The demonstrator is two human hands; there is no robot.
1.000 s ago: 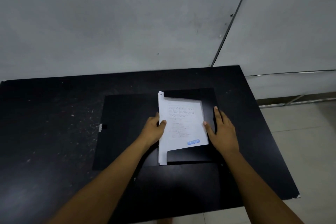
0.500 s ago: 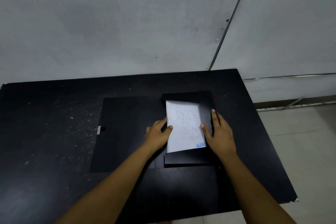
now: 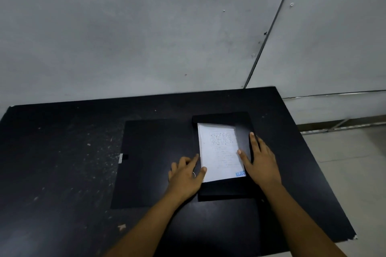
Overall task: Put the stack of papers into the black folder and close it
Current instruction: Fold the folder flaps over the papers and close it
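Note:
The black folder (image 3: 154, 162) lies open on the table, its left cover flat and its right half forming a shallow tray. The white stack of papers (image 3: 220, 152), with handwriting and a blue mark at its near right corner, lies inside that right half. My left hand (image 3: 186, 175) rests on the folder with its fingertips against the stack's left edge. My right hand (image 3: 261, 160) lies flat on the right side, thumb on the stack's right edge and fingers over the folder's right wall. Neither hand grips the papers.
The black table (image 3: 62, 173) is scuffed with pale specks on its left part. Its right edge (image 3: 325, 177) drops to a tiled floor. A grey panelled wall (image 3: 146, 37) rises right behind the table.
The stack has slid down and to the right, settling flat inside the folder's right half. Both hands followed it and now press at its sides.

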